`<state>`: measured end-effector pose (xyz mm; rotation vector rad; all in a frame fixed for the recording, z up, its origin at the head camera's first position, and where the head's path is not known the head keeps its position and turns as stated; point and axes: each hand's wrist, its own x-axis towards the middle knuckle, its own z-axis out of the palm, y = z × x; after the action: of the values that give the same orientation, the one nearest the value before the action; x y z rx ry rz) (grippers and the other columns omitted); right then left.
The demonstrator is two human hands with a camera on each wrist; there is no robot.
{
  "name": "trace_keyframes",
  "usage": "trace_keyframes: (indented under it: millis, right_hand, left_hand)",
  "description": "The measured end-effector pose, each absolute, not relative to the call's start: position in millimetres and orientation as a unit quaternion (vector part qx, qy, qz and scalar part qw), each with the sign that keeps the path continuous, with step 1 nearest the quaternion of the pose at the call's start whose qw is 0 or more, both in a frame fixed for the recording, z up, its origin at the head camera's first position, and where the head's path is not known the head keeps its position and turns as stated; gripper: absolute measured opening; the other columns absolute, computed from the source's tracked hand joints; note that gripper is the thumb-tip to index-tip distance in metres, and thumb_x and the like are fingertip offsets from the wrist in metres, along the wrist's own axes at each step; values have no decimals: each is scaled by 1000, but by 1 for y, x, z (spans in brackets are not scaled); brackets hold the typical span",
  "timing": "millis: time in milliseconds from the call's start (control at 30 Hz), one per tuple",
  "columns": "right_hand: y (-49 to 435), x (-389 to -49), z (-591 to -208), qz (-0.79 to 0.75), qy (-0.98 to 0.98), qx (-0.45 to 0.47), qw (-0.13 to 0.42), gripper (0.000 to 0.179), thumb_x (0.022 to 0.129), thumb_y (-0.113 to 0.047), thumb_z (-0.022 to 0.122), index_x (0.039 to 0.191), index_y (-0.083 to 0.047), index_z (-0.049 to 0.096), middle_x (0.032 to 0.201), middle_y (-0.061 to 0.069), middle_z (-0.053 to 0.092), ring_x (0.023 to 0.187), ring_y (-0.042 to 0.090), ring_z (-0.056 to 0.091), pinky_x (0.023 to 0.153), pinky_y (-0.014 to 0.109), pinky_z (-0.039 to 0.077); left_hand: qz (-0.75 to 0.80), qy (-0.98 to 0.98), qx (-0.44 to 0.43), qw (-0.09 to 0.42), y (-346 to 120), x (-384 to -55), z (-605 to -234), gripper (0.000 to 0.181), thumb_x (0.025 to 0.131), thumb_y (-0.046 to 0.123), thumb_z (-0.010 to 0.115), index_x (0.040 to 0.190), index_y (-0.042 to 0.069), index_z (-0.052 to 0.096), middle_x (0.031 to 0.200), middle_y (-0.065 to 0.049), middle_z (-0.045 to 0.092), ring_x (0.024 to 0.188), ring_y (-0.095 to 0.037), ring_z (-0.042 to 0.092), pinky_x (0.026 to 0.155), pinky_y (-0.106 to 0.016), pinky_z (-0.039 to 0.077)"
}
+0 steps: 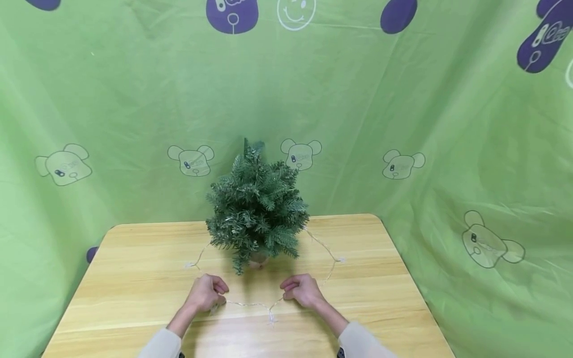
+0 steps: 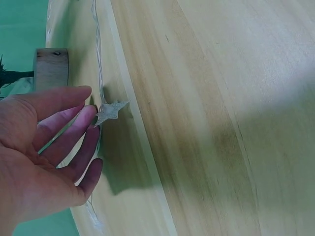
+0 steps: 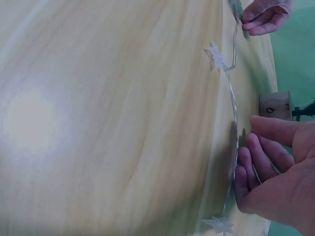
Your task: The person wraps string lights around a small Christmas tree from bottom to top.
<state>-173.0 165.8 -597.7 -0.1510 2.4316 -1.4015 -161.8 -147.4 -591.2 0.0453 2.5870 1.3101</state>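
Observation:
A small artificial Christmas tree (image 1: pixel 256 206) stands on a round wooden base (image 3: pixel 275 104) on the table. A thin string of star lights (image 1: pixel 248 304) loops around it, its front stretch lying between the two hands. My left hand (image 1: pixel 206 293) is at the front left of the loop. In the left wrist view its loosely bent fingertips are right at the wire beside a clear star (image 2: pixel 110 113). My right hand (image 1: pixel 304 290) is at the front right, fingers gently bent with their tips by the wire (image 3: pixel 233 103). Neither hand pinches it. The loop's back is hidden behind the tree.
The pale wooden table (image 1: pixel 130 293) has rounded far corners. A green printed cloth (image 1: pixel 358 99) hangs behind it and along both sides. Other clear stars sit on the string, one at the front middle (image 1: pixel 271 316) and another at the right (image 1: pixel 341 260).

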Motion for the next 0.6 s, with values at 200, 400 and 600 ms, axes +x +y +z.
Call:
trace_keyframes:
  millis: [200, 400, 600]
  right_hand:
    - [166, -170, -601, -500, 848, -52, 166, 30, 73, 4, 78, 103, 2, 74, 95, 17, 76, 84, 24, 73, 82, 35, 60]
    - [165, -168, -603, -502, 848, -66, 158, 28, 71, 9, 76, 98, 4, 75, 90, 18, 76, 80, 26, 73, 75, 31, 60]
    - [164, -169, -608, -490, 856, -70, 148, 25, 70, 11, 74, 93, 3, 76, 85, 15, 76, 74, 22, 72, 69, 25, 59]
  left_hand:
    - [442, 888, 8, 125, -147, -162, -592, 30, 62, -10, 82, 88, 4, 74, 82, -8, 69, 73, -14, 60, 67, -24, 55]
    - [435, 891, -1, 132, -146, -161, -594, 30, 62, -11, 81, 86, 5, 73, 78, -6, 67, 69, -14, 58, 64, -25, 52]
    - [443, 886, -5, 137, -146, -159, -595, 32, 60, -16, 75, 84, 5, 72, 75, -7, 66, 66, -16, 57, 60, -26, 53]
